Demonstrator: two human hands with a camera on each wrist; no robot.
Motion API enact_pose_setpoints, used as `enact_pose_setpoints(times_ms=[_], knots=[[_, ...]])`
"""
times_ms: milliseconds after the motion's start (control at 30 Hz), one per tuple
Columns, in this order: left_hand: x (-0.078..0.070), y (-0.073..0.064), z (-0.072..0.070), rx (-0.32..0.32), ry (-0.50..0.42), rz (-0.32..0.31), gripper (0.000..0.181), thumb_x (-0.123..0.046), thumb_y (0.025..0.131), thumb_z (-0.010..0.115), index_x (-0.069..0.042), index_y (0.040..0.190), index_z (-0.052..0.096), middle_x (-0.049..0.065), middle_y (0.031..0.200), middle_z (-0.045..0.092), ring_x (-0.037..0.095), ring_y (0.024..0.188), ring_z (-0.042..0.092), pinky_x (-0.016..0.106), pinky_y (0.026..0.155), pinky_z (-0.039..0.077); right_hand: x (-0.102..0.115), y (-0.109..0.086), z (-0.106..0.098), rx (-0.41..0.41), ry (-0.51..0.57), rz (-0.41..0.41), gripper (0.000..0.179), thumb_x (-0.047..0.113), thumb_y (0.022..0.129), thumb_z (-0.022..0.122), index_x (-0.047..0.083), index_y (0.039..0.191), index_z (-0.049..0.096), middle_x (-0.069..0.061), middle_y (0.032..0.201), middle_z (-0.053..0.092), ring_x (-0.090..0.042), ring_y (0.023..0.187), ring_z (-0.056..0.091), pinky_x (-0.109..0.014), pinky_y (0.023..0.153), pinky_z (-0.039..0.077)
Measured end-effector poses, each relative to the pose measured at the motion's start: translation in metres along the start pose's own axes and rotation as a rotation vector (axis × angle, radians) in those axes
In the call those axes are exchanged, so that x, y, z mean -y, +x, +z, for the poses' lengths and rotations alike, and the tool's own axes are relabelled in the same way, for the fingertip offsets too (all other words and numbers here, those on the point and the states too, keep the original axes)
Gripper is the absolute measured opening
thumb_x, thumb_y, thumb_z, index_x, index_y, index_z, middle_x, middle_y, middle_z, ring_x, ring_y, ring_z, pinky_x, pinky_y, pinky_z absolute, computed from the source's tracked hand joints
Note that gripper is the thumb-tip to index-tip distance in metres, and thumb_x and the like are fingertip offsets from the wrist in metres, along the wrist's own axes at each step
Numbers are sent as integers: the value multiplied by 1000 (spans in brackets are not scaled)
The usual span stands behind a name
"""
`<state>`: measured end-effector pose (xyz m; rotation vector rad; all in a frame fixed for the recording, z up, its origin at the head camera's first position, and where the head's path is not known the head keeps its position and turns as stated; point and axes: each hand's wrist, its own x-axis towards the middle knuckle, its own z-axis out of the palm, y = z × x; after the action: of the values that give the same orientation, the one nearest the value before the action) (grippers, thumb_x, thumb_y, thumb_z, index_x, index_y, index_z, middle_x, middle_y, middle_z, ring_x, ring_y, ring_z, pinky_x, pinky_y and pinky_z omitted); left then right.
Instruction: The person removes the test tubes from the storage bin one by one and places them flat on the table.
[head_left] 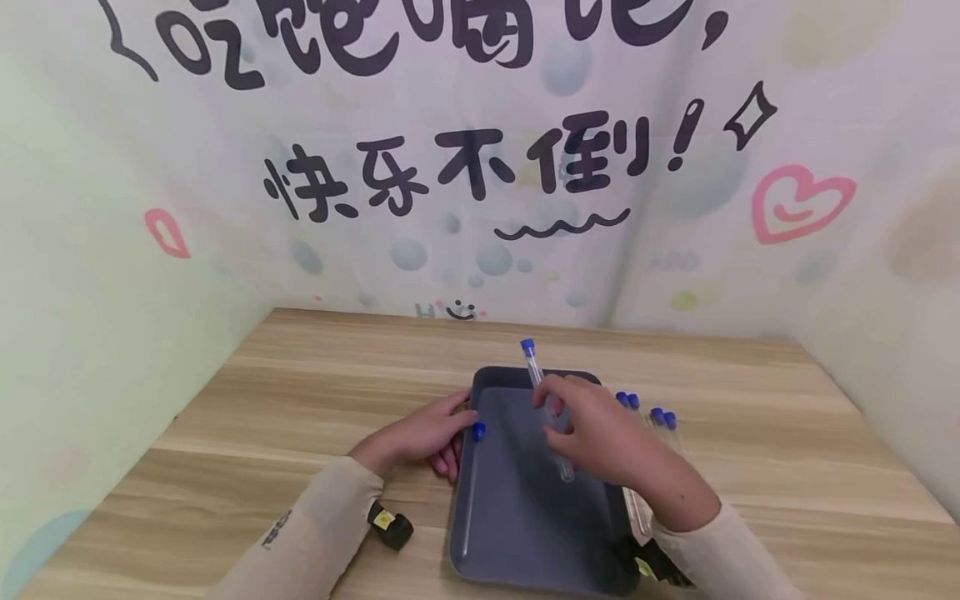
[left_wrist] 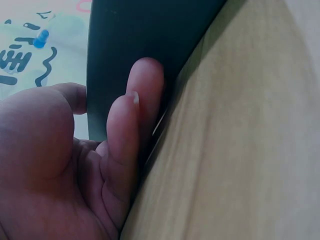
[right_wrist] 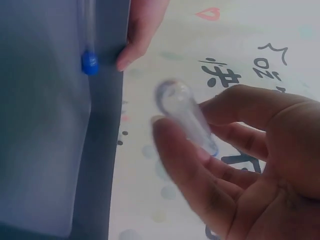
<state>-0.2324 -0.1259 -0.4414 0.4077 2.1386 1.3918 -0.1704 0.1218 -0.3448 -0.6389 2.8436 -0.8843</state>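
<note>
My right hand [head_left: 600, 425] pinches a clear test tube [head_left: 534, 367] with a blue cap, tilted above the grey tray [head_left: 525, 533]. The cap points up and away, and the rounded end [right_wrist: 175, 97] shows close up in the right wrist view. At the tray's left side, my left hand [head_left: 416, 433] grips the wall, thumb at the rim and fingers [left_wrist: 145, 90] against the outside. Beside that thumb is the blue cap [head_left: 478, 431] of another test tube, which lies inside along the left wall in the right wrist view.
Several blue-capped test tubes [head_left: 663, 419] lie on the wooden table [head_left: 315, 367] right of the tray, partly hidden by my right hand and forearm. A printed cloth wall [head_left: 420, 275] stands behind the table.
</note>
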Motion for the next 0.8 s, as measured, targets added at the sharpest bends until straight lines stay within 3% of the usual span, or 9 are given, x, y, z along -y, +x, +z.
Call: enact_pose_setpoints(times_ms=[333,800], knots=[[4,1,2,-18,11,-9,58,-36,102,38,-28,153,14,15,62,64,22,46,64,32,42,52,-23,-18,-8,-82,92,44,27,5,86,65,13,110,57,-7,95,53,-10,59,60,-25,48,52],[2,2,3,-12,5,-6,58,-36,101,39,-28,153,15,15,61,63,22,46,64,33,42,53,-39,-27,-12,-67,138,75,27,3,86,63,11,110,55,-9,93,55,-13,56,61,-25,47,52]])
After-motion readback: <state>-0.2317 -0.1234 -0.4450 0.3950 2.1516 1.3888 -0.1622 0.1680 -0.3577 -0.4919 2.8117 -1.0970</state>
